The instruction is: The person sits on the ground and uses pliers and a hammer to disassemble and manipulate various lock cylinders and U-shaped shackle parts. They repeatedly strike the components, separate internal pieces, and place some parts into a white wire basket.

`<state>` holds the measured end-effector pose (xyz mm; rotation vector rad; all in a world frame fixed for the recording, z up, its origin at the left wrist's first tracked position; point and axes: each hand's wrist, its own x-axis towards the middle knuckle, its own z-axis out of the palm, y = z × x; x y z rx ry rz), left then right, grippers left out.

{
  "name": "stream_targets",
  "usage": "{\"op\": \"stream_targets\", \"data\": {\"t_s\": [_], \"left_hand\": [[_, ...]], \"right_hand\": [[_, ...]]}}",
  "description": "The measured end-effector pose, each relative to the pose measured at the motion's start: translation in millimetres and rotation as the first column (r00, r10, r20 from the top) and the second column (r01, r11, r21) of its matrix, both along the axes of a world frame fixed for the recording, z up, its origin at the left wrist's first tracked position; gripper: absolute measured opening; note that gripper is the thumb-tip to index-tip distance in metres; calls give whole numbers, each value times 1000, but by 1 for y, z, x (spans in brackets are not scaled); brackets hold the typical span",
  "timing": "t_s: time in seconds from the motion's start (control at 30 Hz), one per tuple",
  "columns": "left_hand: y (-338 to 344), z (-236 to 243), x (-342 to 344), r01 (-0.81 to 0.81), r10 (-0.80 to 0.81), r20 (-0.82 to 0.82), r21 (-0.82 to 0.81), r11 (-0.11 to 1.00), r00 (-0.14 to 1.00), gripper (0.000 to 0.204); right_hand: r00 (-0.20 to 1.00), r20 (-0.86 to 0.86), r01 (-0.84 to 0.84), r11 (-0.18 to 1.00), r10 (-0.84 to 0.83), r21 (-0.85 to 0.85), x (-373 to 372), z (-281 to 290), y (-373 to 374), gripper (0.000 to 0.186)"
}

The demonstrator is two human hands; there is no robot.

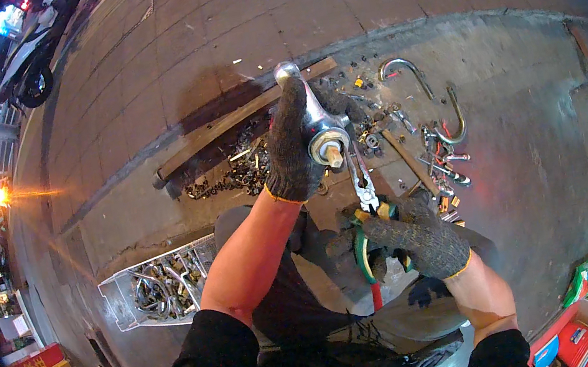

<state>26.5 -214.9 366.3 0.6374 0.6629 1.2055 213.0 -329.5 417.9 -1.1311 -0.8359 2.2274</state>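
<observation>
"What is the left hand [290, 142] gripping?"

"In its dark knit glove, its grip is closed around a shiny chrome, faucet-like metal fitting [317, 116] with a brass-coloured stem, at the frame's upper centre."

"And the right hand [419, 236]?"

"Gloved too, wrapped around silver metal pliers with green-and-yellow handles [366, 193], just below the fitting; whether they touch it, I can't tell."

"Nearby?"

"A white plastic basket [114, 300] of metal parts, lower left."
</observation>
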Motion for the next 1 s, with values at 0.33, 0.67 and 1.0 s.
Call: {"op": "stream_targets", "data": {"t_s": [0.33,0.67,1.0], "left_hand": [[-1,-12,-8,-4,6,-98,25,1000,995,53],[-4,-30,-16,-104,91,-146,-86,991,985,33],[-18,-23,-31,122,119,-544,387,914,831,38]], "right_hand": [[996,56,72,997,-70,-26,2,-1,-2,38],[974,202,-127,988,106,90,13,-5,4,29],[906,-414,-36,962,-83,-271,-2,-24,-17,37]]}}
